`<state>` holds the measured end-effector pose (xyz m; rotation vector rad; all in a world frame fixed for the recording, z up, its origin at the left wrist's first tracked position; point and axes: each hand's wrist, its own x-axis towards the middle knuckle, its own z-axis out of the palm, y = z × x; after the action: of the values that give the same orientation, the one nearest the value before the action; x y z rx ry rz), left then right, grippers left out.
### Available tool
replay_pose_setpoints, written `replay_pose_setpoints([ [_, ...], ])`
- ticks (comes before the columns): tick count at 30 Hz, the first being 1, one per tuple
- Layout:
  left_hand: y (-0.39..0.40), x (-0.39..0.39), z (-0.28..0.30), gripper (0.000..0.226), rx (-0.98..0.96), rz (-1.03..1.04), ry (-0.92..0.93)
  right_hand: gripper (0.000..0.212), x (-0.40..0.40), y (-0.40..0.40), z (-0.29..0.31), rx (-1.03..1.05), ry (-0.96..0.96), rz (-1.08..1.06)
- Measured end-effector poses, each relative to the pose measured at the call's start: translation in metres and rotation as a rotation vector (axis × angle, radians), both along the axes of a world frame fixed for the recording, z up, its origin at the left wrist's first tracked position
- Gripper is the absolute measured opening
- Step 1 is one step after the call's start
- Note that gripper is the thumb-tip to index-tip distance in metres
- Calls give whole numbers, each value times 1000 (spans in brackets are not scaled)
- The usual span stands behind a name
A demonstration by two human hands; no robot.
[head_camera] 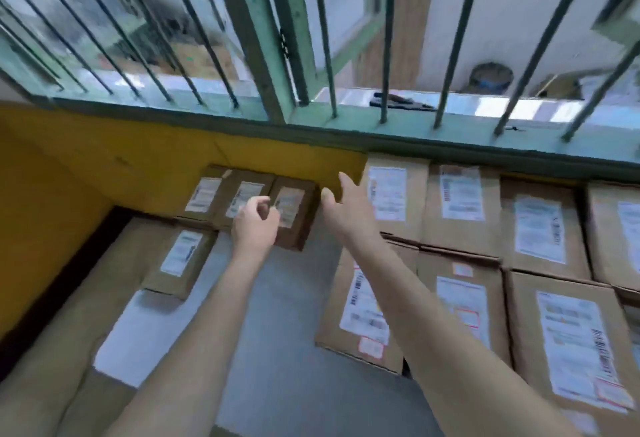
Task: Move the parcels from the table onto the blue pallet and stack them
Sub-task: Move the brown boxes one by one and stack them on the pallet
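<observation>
At the middle of the frame, three small parcels (249, 199) stand side by side against the yellow wall (104, 159). The left hand (254, 223) hovers over them with fingers loosely curled, holding nothing. The right hand (346, 208) reaches just beside the rightmost one, fingers spread wide. Larger parcels (460, 246) with white labels fill the right side on the grey table (277, 332), below the barred window (311, 38).

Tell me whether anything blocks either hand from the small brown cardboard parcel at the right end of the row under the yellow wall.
Nothing visible does. The left hand hovers with curled fingers directly over the small brown cardboard parcel, and the right hand reaches open beside its right edge. Only bare grey table lies between.
</observation>
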<state>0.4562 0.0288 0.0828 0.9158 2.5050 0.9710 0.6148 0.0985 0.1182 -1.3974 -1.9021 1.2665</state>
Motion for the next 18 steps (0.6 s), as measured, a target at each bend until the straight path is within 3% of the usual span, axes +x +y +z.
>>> replay_pose_setpoints([
  [7,-36,-160,-93,31,-115,-1,-213,48,-169,-20,-81,-220,-111,-35],
  [13,-74,-259,-149,38,-217,208,-248,55,-246,-54,-146,-491,-197,56],
  [18,-113,-311,-183,65,-402,288,-270,59,-309,-98,-190,-760,-151,143],
])
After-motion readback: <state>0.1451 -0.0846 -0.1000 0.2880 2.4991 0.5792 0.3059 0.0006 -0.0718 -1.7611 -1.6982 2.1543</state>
